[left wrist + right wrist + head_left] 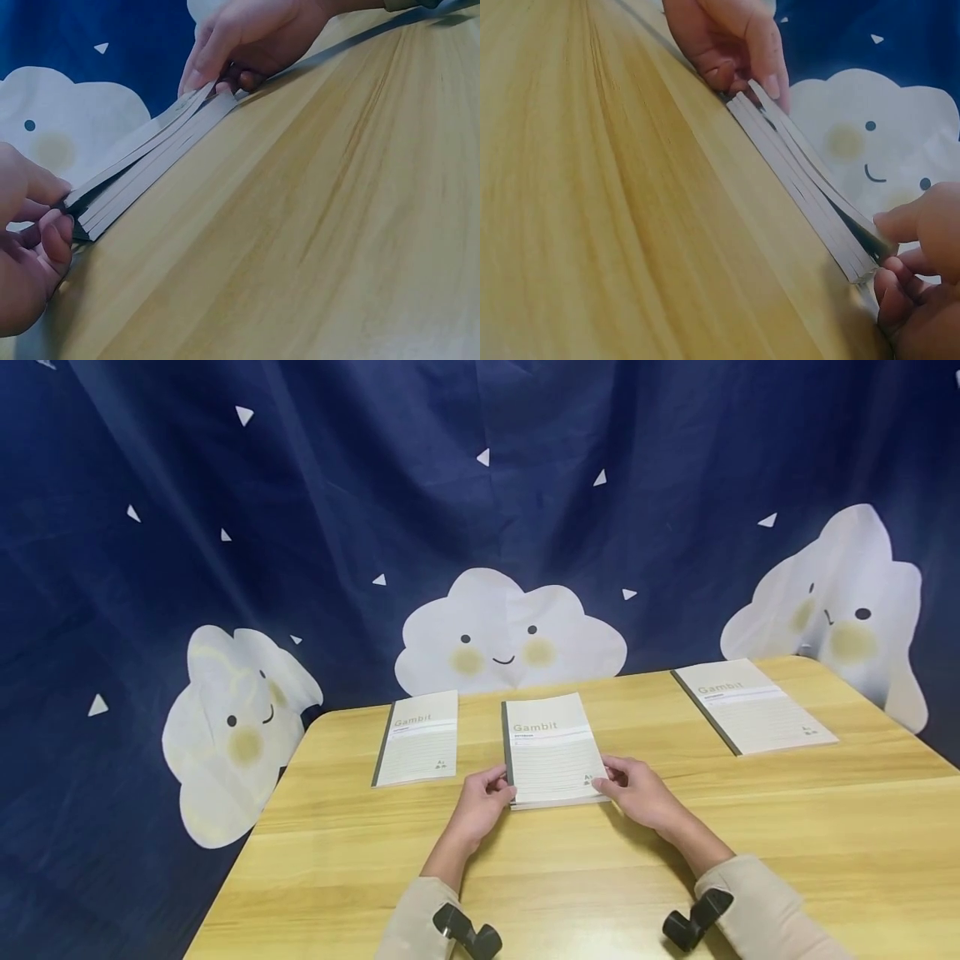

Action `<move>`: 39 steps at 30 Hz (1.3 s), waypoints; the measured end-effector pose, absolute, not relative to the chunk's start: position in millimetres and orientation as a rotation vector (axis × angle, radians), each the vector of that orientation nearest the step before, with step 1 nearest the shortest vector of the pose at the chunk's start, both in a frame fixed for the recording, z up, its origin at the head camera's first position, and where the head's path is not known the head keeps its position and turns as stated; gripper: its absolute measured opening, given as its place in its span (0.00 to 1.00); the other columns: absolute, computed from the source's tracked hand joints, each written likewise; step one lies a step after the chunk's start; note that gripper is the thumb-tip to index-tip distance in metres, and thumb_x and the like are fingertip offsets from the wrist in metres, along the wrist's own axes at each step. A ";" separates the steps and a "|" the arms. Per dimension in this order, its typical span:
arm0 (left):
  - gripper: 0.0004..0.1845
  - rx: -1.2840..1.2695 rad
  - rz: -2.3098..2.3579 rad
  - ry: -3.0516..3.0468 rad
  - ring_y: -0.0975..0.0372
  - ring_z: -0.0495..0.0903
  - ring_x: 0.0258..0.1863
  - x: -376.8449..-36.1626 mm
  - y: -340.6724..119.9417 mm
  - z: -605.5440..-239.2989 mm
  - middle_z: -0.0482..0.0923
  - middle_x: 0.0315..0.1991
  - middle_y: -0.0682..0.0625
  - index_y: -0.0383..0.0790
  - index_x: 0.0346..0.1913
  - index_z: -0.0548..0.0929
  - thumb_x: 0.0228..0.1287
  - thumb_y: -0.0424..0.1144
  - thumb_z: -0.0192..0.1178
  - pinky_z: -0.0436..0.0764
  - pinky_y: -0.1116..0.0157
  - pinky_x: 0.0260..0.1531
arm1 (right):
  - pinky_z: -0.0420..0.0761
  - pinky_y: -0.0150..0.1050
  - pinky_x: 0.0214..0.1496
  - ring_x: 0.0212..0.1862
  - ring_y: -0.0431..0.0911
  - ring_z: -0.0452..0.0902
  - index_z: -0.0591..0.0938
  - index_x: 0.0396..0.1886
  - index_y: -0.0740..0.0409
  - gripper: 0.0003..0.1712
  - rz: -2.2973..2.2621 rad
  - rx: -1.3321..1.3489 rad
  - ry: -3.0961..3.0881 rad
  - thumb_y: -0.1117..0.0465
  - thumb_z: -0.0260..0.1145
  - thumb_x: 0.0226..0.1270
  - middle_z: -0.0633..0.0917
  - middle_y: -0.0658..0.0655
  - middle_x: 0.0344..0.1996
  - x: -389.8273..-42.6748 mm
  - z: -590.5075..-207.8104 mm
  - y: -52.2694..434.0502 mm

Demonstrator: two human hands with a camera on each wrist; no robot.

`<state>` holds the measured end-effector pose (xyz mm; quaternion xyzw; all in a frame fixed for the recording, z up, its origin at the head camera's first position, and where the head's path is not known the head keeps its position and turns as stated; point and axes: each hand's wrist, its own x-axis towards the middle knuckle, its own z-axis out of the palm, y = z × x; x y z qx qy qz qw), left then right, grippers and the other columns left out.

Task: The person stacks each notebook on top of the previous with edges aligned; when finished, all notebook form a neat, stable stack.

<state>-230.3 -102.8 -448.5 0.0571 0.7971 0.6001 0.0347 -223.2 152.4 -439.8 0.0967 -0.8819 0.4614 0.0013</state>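
While both hands sit at the near corners of the middle pile of notebooks (553, 750), the step in hand looks like squaring up or getting hold of that pile — it lies in the middle of the head view, flat on the yellow wooden worktop (750, 860). The left hand (483, 797) is at the pile's near left corner, by the dark spine, with its fingers curled and pinching the edges. In the left wrist view, at the lower left of the frame, its fingertips (56, 229) press on the corner where the books fan a little apart. The right hand (637, 789) is at the near right corner; in the left wrist view it shows at the top middle, with a finger laid on the top cover and the thumb tucked under — so it holds the pile too. The pile (810, 195) has several thin books, and their edges do not line up yet. I think the next move calls for a soft, even squeeze from both sides, so the books slide level and none slips out. One more notebook (418, 739) lies alone to the left of the pile, and another notebook (752, 706) lies well apart at the right of the frame. A blue curtain (480, 485) with smiling clouds hangs behind.
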 end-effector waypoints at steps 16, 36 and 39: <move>0.22 0.193 1.750 2.514 0.63 0.68 0.32 -230.2 -101.7 -448.9 0.70 0.30 0.51 0.30 0.58 0.75 0.59 0.28 0.58 0.72 0.75 0.27 | 0.64 0.35 0.31 0.31 0.45 0.65 0.79 0.53 0.65 0.19 1.200 0.364 -2.803 0.61 0.62 0.65 0.71 0.52 0.25 -222.4 -440.3 151.7; 0.23 0.169 1.700 2.561 0.64 0.67 0.29 -227.3 -98.4 -446.0 0.70 0.30 0.51 0.28 0.61 0.72 0.62 0.29 0.56 0.70 0.75 0.24 | 0.63 0.35 0.30 0.30 0.45 0.63 0.80 0.49 0.66 0.16 1.140 0.379 -2.791 0.61 0.63 0.64 0.70 0.52 0.23 -220.7 -442.3 150.4; 0.23 0.161 1.687 2.567 0.64 0.67 0.29 -227.7 -98.5 -446.4 0.70 0.30 0.50 0.27 0.61 0.71 0.63 0.30 0.56 0.70 0.75 0.23 | 0.64 0.36 0.32 0.32 0.45 0.65 0.78 0.53 0.69 0.21 1.129 0.369 -2.804 0.61 0.63 0.64 0.71 0.53 0.25 -221.3 -442.1 150.5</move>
